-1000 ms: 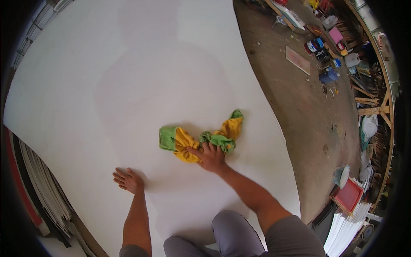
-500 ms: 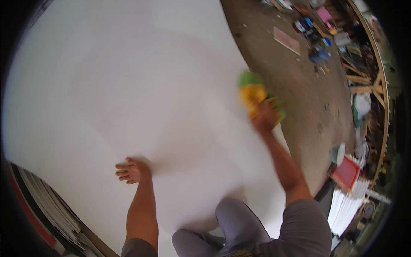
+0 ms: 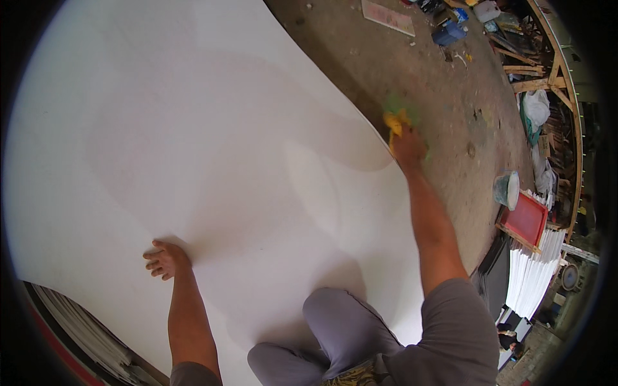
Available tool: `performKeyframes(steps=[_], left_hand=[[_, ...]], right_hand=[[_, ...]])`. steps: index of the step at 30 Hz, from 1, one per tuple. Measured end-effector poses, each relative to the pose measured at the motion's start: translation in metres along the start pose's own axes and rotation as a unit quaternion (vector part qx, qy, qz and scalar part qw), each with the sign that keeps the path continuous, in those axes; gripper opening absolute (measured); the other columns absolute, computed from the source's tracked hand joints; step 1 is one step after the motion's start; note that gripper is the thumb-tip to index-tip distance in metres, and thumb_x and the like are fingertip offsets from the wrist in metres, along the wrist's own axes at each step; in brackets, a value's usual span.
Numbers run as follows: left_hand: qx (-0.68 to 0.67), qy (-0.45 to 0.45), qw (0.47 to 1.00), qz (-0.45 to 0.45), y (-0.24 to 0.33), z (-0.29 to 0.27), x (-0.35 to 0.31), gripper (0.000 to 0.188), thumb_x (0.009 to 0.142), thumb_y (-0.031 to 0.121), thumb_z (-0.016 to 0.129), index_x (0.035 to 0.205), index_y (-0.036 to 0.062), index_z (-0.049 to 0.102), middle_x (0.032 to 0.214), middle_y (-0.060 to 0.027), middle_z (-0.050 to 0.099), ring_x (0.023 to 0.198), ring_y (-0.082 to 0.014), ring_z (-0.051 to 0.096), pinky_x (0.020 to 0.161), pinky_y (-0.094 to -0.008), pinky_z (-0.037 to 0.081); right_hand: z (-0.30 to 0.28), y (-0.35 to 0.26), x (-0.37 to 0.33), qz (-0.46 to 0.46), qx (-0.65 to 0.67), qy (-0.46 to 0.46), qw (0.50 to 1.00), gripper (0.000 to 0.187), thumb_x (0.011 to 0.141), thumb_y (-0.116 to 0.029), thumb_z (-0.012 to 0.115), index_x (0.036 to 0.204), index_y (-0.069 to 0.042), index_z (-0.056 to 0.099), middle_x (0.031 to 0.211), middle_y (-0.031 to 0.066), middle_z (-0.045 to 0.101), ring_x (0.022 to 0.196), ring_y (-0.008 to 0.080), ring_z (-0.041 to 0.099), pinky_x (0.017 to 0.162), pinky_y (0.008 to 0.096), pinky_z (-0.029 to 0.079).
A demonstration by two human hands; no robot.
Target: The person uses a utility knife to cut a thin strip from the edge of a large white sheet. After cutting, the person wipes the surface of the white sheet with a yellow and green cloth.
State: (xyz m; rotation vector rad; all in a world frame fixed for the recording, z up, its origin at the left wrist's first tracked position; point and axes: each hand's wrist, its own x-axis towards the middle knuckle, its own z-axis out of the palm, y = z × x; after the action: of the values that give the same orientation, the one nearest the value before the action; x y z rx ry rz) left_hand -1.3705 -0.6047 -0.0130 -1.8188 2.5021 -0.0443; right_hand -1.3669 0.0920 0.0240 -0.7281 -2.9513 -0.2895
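Observation:
A large white sheet (image 3: 244, 193) spreads under me and fills most of the view; my knees rest on it. My left hand (image 3: 167, 260) lies on the sheet at the lower left, fingers spread, holding nothing. At the sheet's right edge, my right hand (image 3: 408, 147) grips a yellow and green cloth (image 3: 396, 122). The cloth is blurred by motion and hangs out past the edge, over the floor. Some of the right fingers are hidden by the blur and the cloth.
Beyond the right edge lies a brown floor (image 3: 450, 167) with a flat board (image 3: 388, 17) and a blue container (image 3: 449, 33). A bucket (image 3: 506, 190), a red tray-like frame (image 3: 524, 220) and stacked white sheets (image 3: 534, 273) stand at right. More stacked sheets (image 3: 84, 331) show at lower left.
The cloth in my right hand has gone from over the sheet's edge to outside it. The view has shifted rightward, and my left hand still lies flat on the sheet.

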Motion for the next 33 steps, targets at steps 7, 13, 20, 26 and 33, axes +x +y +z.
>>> performKeyframes(steps=[7, 13, 20, 26, 33], left_hand=[[-0.004, -0.013, 1.000, -0.021, -0.002, -0.015, -0.002, 0.073, 0.105, 0.064, 0.027, 0.160, 0.0165, 0.021, 0.166, -0.0189, 0.020, 0.147, -0.0409, 0.025, 0.111, -0.0564, 0.030], [0.016, 0.029, 0.999, -0.027, -0.023, 0.019, 0.017, 0.076, 0.106, 0.065, 0.028, 0.164, 0.0168, 0.018, 0.168, -0.0204, 0.019, 0.152, -0.0431, 0.021, 0.115, -0.0622, 0.026], [-0.118, 0.000, 0.988, -0.099, -0.033, -0.006, -0.006, 0.066, 0.110, 0.049, 0.026, 0.163, 0.0121, 0.018, 0.169, -0.0134, 0.021, 0.156, -0.0334, 0.016, 0.122, -0.0551, 0.017], [0.005, -0.085, 0.994, -0.071, -0.033, -0.010, -0.007, 0.066, 0.109, 0.048, 0.026, 0.164, 0.0124, 0.017, 0.170, -0.0187, 0.012, 0.156, -0.0384, 0.012, 0.124, -0.0545, 0.012], [0.011, -0.023, 0.995, -0.097, -0.044, -0.002, -0.003, 0.064, 0.110, 0.047, 0.026, 0.165, 0.0169, 0.015, 0.168, -0.0206, 0.016, 0.156, -0.0375, 0.016, 0.122, -0.0540, 0.019]], right_hand=[[-0.023, -0.075, -0.195, -0.310, 0.087, 0.067, 0.944, 0.044, 0.090, -0.037, 0.068, 0.127, -0.014, 0.066, 0.114, 0.0171, 0.064, 0.106, 0.0424, 0.060, 0.093, 0.0581, 0.050], [-0.004, -0.065, -0.093, 0.020, 0.081, -0.093, 0.992, 0.044, 0.089, -0.032, 0.068, 0.124, -0.007, 0.065, 0.111, 0.0179, 0.067, 0.103, 0.0379, 0.064, 0.086, 0.0512, 0.052], [-0.075, -0.297, -0.101, -0.412, 0.292, 0.094, 0.858, 0.015, 0.089, -0.022, 0.067, 0.091, -0.007, 0.068, 0.097, 0.0149, 0.064, 0.085, 0.0361, 0.058, 0.074, 0.0524, 0.044], [-0.119, -0.574, -0.197, -0.713, 0.282, 0.109, 0.632, 0.011, 0.089, -0.031, 0.062, 0.099, -0.030, 0.069, 0.105, -0.0015, 0.066, 0.096, 0.0201, 0.062, 0.081, 0.0431, 0.053], [-0.063, -0.586, 0.064, -0.476, 0.303, 0.136, 0.814, 0.021, 0.089, -0.035, 0.071, 0.088, -0.014, 0.072, 0.087, 0.0084, 0.062, 0.082, 0.0272, 0.063, 0.065, 0.0445, 0.052]])
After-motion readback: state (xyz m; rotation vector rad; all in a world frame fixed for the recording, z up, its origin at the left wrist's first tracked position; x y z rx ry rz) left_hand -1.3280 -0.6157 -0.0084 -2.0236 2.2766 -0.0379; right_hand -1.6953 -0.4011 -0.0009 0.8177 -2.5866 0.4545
